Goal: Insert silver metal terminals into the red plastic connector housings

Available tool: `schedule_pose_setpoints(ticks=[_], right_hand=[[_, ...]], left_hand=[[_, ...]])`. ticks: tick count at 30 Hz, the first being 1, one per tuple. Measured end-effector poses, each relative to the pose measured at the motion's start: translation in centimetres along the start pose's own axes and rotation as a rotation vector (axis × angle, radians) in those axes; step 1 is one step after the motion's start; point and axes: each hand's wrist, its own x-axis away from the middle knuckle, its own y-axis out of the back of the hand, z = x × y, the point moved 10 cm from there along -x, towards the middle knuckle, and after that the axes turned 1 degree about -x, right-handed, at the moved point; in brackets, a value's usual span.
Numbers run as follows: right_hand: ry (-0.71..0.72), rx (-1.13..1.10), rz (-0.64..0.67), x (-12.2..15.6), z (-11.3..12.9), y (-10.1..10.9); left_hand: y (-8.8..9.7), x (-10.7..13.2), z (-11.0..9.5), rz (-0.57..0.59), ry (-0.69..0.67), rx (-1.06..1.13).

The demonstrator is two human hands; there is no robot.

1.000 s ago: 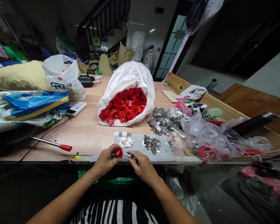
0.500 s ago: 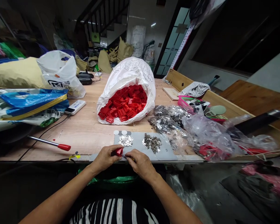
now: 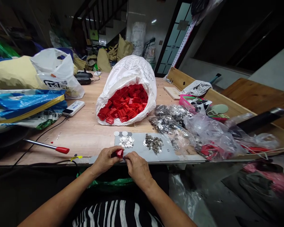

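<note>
My left hand (image 3: 108,160) pinches a small red plastic piece (image 3: 119,153) between thumb and fingers at the table's front edge. Close against it, my right hand (image 3: 137,167) is closed on a thin metal-tipped tool, mostly hidden by the fingers; its exact kind cannot be made out. Just beyond my hands, a pile of shiny silver metal pieces (image 3: 126,142) and a pile of darker metal pieces (image 3: 153,143) lie on a grey sheet (image 3: 138,148). Behind them a white sack (image 3: 134,67) lies with its mouth towards me, filled with similar red pieces (image 3: 125,105).
Plastic bags of metal parts (image 3: 167,124) and a pink basket (image 3: 186,103) crowd the right side. On the left are a lever with a red grip (image 3: 62,150), a white power bank (image 3: 73,108) with a cable, and packed bags (image 3: 19,74). Round discs (image 3: 125,133) edge the sheet.
My right hand has shifted slightly left and turned, with its fingertips nearer the red piece; less of the tool shows. The whole view has moved slightly.
</note>
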Motion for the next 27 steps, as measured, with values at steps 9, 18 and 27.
schedule_pose_setpoints(ticks=[9, 18, 27], right_hand=[[0.122, -0.227, 0.018, 1.1, -0.9, 2.0], [0.133, -0.532, 0.191, 2.0, 1.3, 2.1], [0.192, -0.572, 0.200, 1.8, 3.5, 2.2]], left_hand=[[0.8, 1.6, -1.5, -0.055, -0.058, -0.010], [-0.1, 3.3, -0.7, -0.080, 0.185, 0.561], [-3.6, 5.5, 0.3, -0.044, 0.494, 1.331]])
